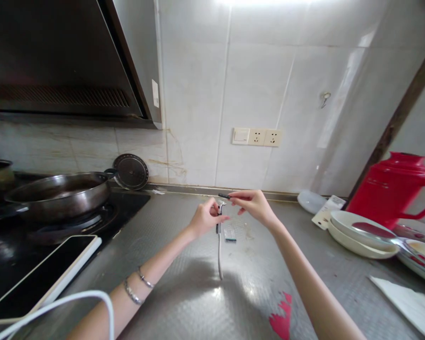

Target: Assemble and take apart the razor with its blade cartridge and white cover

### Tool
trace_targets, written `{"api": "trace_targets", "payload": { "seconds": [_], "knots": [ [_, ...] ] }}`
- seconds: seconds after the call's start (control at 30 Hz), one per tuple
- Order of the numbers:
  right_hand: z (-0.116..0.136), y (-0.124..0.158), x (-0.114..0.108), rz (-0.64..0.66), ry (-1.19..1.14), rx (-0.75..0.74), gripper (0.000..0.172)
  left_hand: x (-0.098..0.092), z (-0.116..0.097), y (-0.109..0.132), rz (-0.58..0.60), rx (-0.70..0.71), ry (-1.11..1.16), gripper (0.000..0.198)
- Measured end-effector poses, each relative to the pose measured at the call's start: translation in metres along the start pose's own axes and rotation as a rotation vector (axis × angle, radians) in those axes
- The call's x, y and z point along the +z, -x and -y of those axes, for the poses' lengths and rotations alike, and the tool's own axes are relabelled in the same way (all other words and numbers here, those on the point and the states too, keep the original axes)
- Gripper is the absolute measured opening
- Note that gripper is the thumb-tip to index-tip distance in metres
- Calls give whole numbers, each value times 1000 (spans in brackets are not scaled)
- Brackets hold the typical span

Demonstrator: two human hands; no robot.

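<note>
My left hand (pixel 207 218) pinches the upper part of a slim razor handle (pixel 219 255), grey-white with black parts near the top. The handle stands roughly upright over the steel counter, its lower end pointing toward me. Just above and to the right, my right hand (pixel 251 204) grips a small dark bar (pixel 224 195), which looks like a razor cartridge, between thumb and fingers. That bar is close to the handle's top; whether they touch I cannot tell. Behind the handle, a small clear piece with a dark green strip (pixel 230 240) lies on the counter.
At left, a steel pan (pixel 60 193) sits on the black stove, with a phone-like white-edged slab (pixel 46 274) and white cable (pixel 92 293) nearer me. Torn red scraps (pixel 281 318) lie in front. Plates (pixel 357 236) and a red thermos jug (pixel 389 189) stand at right.
</note>
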State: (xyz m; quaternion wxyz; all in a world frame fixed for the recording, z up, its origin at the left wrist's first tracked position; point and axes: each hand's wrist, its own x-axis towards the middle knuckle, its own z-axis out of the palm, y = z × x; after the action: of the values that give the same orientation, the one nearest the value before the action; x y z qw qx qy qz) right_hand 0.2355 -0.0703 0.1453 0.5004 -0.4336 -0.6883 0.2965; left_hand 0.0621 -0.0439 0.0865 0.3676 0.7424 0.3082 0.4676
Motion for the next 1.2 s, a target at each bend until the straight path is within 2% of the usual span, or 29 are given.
{"api": "trace_targets", "payload": {
  "seconds": [0.23, 0.73, 0.97, 1.2],
  "knots": [
    [2, 1, 4, 39, -4, -34, 28, 6, 3, 3, -140, 23, -97, 35],
    [0, 3, 9, 42, 95, -105, 26, 5, 5, 3, -228, 69, -254, 36],
    [-4, 2, 10, 37, 115, -145, 25, 6, 4, 4, -191, 56, -249, 30],
    [-8, 1, 12, 36, 121, -175, 25, 6, 6, 3, -168, 42, -237, 35]
  ]
}}
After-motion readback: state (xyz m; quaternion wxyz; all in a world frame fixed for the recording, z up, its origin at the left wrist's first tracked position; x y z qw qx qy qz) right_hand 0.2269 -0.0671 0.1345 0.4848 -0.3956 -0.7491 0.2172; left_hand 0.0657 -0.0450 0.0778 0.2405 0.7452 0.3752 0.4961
